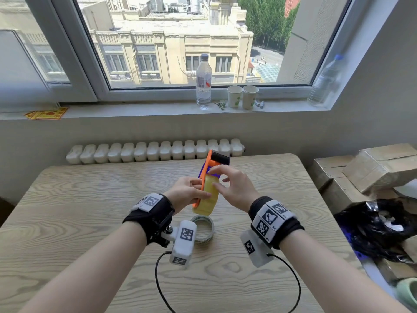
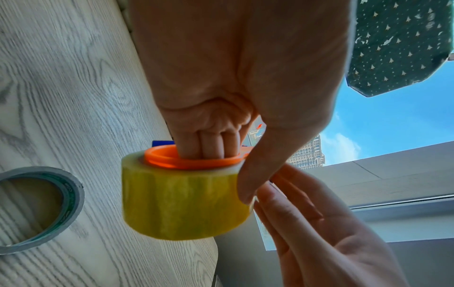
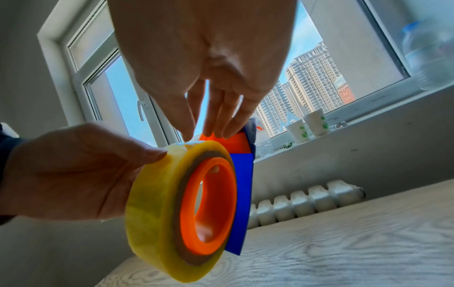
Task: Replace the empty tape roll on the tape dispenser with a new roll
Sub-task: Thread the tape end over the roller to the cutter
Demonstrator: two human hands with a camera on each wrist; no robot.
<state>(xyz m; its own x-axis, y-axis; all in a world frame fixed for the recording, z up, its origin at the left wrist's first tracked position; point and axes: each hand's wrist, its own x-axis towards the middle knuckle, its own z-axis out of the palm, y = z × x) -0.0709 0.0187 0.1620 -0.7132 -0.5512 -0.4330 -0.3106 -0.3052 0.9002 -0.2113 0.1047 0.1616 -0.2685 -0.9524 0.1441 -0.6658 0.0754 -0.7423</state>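
Observation:
My left hand [image 1: 194,193] holds up the orange and blue tape dispenser [image 1: 211,164] above the table, its black cutter end pointing away. A full yellow tape roll [image 1: 208,199] sits on the dispenser's orange hub [image 3: 209,203]. The left fingers [image 2: 211,143] curl into the hub and the thumb presses the roll's rim [image 2: 181,203]. My right hand [image 1: 228,180] reaches over the top with nearly straight fingers. Its fingertips [image 3: 221,132] touch the roll's top edge and the orange frame. The empty grey tape ring [image 1: 204,231] lies flat on the wooden table [image 1: 90,211] under my hands.
A radiator [image 1: 153,152] runs behind the table's far edge. On the windowsill stand a water bottle [image 1: 203,82], two paper cups [image 1: 242,96] and a second bottle [image 1: 325,80]. Cardboard boxes [image 1: 372,168] and a black bag [image 1: 374,227] crowd the right side. A black cable [image 1: 297,288] loops below my wrists.

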